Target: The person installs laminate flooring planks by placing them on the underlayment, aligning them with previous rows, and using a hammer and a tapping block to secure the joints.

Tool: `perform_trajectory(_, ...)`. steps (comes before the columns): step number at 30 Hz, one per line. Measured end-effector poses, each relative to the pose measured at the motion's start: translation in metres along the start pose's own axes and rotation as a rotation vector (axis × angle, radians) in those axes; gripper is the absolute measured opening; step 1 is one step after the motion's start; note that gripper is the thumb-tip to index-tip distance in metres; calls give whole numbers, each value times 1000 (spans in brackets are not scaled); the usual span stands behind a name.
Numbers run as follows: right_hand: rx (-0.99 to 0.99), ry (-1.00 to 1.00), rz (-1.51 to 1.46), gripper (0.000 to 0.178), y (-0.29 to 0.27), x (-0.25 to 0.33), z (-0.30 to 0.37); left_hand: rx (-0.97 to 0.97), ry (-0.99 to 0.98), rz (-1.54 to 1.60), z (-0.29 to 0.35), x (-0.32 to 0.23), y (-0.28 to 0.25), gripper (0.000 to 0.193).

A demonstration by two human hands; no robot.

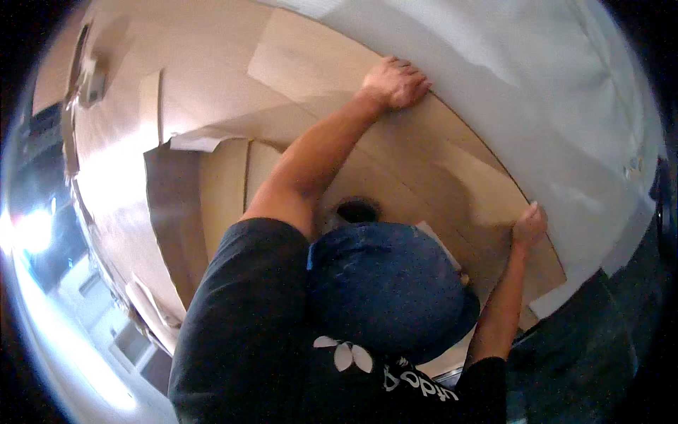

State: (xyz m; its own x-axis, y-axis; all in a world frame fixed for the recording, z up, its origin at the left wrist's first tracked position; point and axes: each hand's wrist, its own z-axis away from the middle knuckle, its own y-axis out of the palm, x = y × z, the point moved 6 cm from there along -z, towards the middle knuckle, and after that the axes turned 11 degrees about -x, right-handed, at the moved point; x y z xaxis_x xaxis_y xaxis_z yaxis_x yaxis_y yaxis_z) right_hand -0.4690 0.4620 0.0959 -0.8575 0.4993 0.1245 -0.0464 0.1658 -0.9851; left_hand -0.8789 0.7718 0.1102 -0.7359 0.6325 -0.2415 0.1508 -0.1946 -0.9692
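A large brown cardboard sheet (424,159) lies in front of and beneath me, its long far edge slanting from the upper middle down to the right. My left hand (397,83) is closed over that edge near its upper part, with the fingers curled past it. Lower down on the same edge, my right hand (530,225) pinches the cardboard, thumb toward the edge. My bent knee in blue jeans (388,283) covers part of the sheet. The dark tip of a shoe (357,210) shows just beyond the knee.
Pale, wrinkled sheeting (537,106) spreads beyond the cardboard's far edge. On the left, a bigger cardboard panel (116,152) has a cut opening and torn, ragged edges. A bright light (34,230) glares at the far left. Dark cloth-like material (579,346) lies at the lower right.
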Motion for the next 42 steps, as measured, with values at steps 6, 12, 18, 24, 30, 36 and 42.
perform_trajectory(6, -98, -125, -74, 46, -23, -38, -2, -105, 56, 93, 2, -55, 2, 39)
perform_trajectory(12, -21, -99, 58, 47, -21, -64, 10, -30, 62, 47, -12, -46, -4, 43)
perform_trajectory(18, -49, -103, 26, 47, -17, -52, 0, -106, -104, 6, -19, 56, -11, 49)
perform_trajectory(24, -105, -143, 4, 44, -31, -82, 12, -298, 1, 57, -14, 40, -23, 42)
perform_trajectory(30, 34, -174, 432, 40, -17, -209, 52, 49, -97, 48, -44, -4, 89, 45)
perform_trajectory(36, -65, -184, -94, 42, -44, -23, 30, -303, 39, -21, -21, -8, 39, 43)
perform_trajectory(42, 689, -636, -153, 37, -68, 65, 232, 241, 544, 274, 171, -282, 99, 65)
